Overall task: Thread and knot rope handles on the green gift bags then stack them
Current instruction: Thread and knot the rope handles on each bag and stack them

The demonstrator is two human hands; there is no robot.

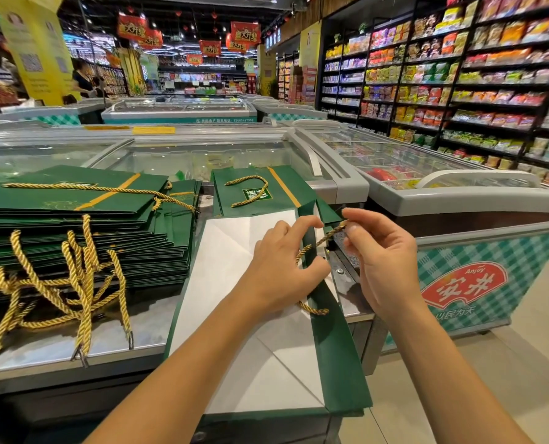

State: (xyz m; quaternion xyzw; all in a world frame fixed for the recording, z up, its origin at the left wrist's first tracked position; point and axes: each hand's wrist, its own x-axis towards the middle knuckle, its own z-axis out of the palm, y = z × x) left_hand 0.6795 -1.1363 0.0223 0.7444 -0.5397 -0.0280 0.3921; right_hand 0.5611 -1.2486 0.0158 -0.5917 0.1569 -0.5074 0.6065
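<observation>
A green gift bag (222, 283) lies flat on the freezer top (36, 354), white inside up. At its right rim the left hand (282, 267) pinches the green fold, and the right hand (382, 261) pinches a gold rope (327, 236) passing through that fold. Left of the bag sits a stack of bags (74, 219) fronted by loose ropes (58, 290). Just beyond the bag lies one handled bag (286, 200).

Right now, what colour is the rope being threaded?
Gold, a twisted rope, set against the dark green gift bag. The head view shows it best.
</observation>
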